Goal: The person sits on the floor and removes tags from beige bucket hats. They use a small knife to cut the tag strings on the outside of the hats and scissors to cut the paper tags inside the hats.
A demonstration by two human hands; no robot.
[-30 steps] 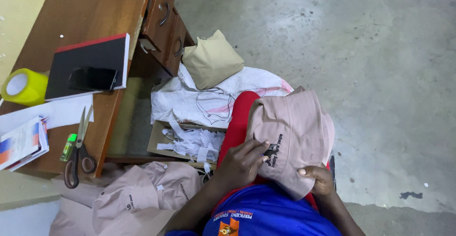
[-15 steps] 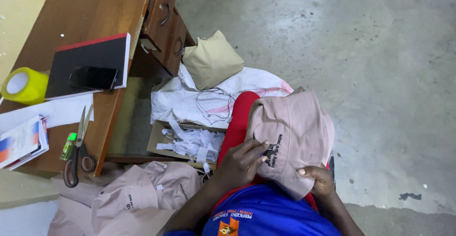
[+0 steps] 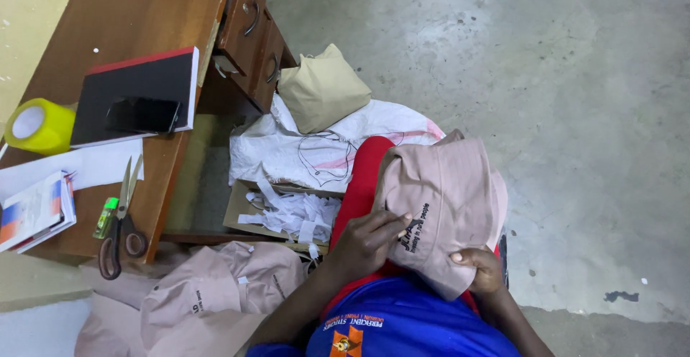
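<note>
The pink bucket hat [image 3: 445, 202] lies on the person's lap, over the red-clad thigh, crown turned toward the camera. The left hand [image 3: 370, 238] rests on the hat's lower left side with fingers curled and fingertips pressed together against the fabric beside the dark embroidered lettering; whether a small tool or thread is pinched there cannot be made out. The right hand [image 3: 480, 269] grips the hat's lower brim edge: the thumb shows on top, the remaining fingers are hidden beneath the fabric.

To the left of the lap, a shallow cardboard box [image 3: 241, 210] holds white paper strips [image 3: 291, 213]. Behind it lies a white woven sack [image 3: 316, 149] with a tan cloth bundle [image 3: 322, 87] on top. More pink hats [image 3: 208, 292] are heaped on the floor at lower left, partly cut off by the frame edge.

The wooden bench [image 3: 122, 19] carries a black notebook [image 3: 136, 95] with a phone [image 3: 141, 115] on it, a yellow tape roll [image 3: 37, 125], scissors [image 3: 118, 224], a green lighter [image 3: 106, 217] and a booklet [image 3: 32, 210] cut off at the left edge.
</note>
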